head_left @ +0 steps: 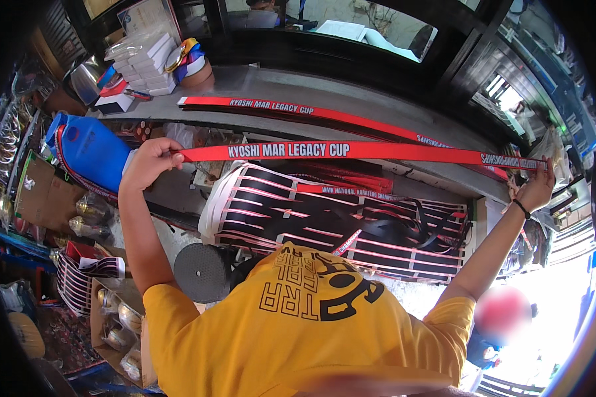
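Note:
A long red ribbon (404,151) with white lettering is stretched nearly level between my hands, above the front of the counter. My left hand (149,163) pinches its left end between thumb and fingers. Out at the far right, my right hand (538,189) grips the other end, with a dark band around that wrist. Behind it, a second red ribbon (351,118) of the same kind lies along the grey counter (278,85), its right part passing behind the held one. Below the held ribbon spreads a black sheet with pale and red stripes (258,215), with loose dark ribbons (384,228) on top.
White boxes (142,66) and a pot with colourful ribbons (195,74) stand at the counter's back left. A blue container (93,151) is beside my left hand. A black round seat (202,270) and a cardboard box of wrapped items (120,334) are lower left. Someone in red (503,313) appears lower right.

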A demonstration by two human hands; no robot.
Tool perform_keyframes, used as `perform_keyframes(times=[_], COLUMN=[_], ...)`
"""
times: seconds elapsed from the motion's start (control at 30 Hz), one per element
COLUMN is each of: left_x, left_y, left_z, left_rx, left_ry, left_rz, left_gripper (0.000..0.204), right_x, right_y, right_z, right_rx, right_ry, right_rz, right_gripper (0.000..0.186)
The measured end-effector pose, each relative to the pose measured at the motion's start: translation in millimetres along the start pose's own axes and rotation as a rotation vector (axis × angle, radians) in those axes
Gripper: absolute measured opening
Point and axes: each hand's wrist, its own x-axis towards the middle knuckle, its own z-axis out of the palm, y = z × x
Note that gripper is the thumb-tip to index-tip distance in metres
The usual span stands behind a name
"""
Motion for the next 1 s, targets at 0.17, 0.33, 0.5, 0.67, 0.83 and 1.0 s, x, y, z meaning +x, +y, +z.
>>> perform_keyframes(times=[0.17, 0.33, 0.5, 0.67, 0.83, 1.0], left_x=[14, 30, 45, 55, 64, 65], left_y=[-11, -14, -10, -13, -23, -25], left_z=[-5, -6, -5, -4, -9, -12], left_rx=[-0.076, -0.114, -0.114, -0.088, -0.093, -0.130], left_ry=[0.090, 0.138, 0.172, 0.273, 0.326, 0.366], left_rz=[0.093, 0.105, 0.139, 0.098, 0.110, 0.098], left_gripper=[0.013, 0.016, 0.016, 0.014, 0.015, 0.016], right_x=[-5, -7, -12, -28, -43, -61], right_y=[14, 23, 27, 23, 13, 7], right_z=[4, 5, 13, 21, 26, 29], right_rx=[0.063, 0.070, 0.074, 0.153, 0.151, 0.216], right_ry=[0.006, 0.003, 0.006, 0.024, 0.103, 0.153], right_rz=[0.053, 0.046, 0.024, -0.025, -0.059, -0.059], right_gripper=[0.032, 0.034, 0.036, 0.034, 0.034, 0.034])
